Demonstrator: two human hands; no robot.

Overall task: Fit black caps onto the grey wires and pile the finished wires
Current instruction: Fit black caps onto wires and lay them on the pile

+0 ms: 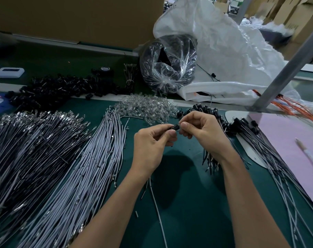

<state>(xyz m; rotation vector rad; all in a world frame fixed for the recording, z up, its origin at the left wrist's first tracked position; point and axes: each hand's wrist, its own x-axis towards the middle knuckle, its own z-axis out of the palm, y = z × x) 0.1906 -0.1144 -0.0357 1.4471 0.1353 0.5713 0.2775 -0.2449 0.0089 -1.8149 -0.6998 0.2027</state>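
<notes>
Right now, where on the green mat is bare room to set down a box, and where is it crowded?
Free: the green mat between the forearms, bordered by the grey wires and the finished wires, crossed by one loose wire; the far strip behind the black caps. Crowded: ahead of the left hand and right hand, which pinch a black cap.

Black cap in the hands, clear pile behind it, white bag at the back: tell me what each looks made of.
The black cap: likely moulded plastic or rubber, matt with faint sheen. The clear pile: probably transparent plastic pieces, glossy, glinting highlights. The white bag: seemingly thin plastic film, translucent, sharply creased.
</notes>
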